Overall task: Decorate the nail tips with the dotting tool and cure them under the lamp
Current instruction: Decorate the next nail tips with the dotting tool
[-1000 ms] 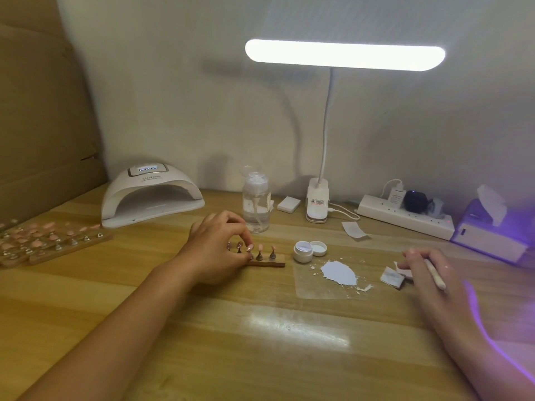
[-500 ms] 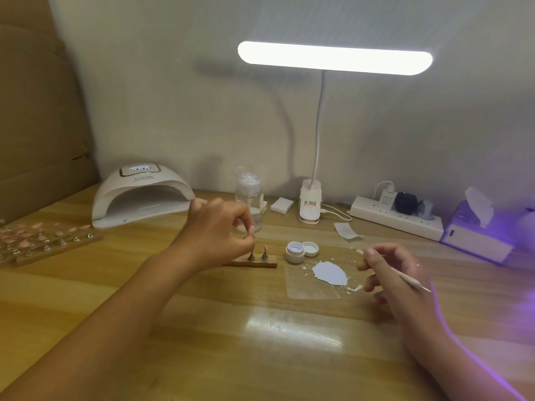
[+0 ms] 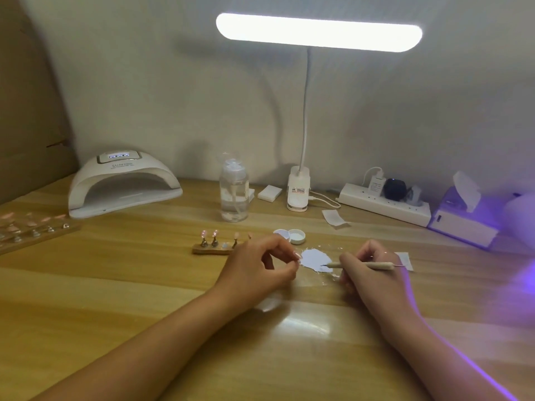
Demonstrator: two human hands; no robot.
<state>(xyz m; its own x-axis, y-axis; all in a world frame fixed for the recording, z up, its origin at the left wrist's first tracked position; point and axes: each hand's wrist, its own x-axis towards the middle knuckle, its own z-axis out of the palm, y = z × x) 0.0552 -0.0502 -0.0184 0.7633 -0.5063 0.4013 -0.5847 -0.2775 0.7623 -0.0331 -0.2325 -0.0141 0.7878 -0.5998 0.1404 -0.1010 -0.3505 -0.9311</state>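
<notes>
— Where is the dotting tool (image 3: 376, 265) found?
— It is gripped by the curled fingers (image 3: 347, 260) of the right hand (image 3: 373, 277). It is held nearly flat, with its point set at the edge of the smear of white gel (image 3: 315, 258) just left of those fingers.
— And the left hand (image 3: 257, 270)?
— A small pink nail tip (image 3: 296, 255) is pinched between its thumb and forefinger, just beside the smear. Little of it can be made out.
— What is seen close behind the fingers?
— A wooden stand (image 3: 212, 250) is set on the desk (image 3: 144, 299) behind and left of the left fingers, with three mounted tips (image 3: 215, 233) held upright. An open white jar (image 3: 281, 233) and its lid (image 3: 297, 236) are placed behind the gap between the two hands.
— And farther out?
— A clear pump bottle (image 3: 234, 195) is stood behind the stand. The curing lamp (image 3: 121, 183), its display lit, is placed well behind and left of the left fingers. A lit desk lamp (image 3: 318, 31), a power strip (image 3: 385, 205) and a tissue box (image 3: 463, 227) are ranged well behind the right fingers.
</notes>
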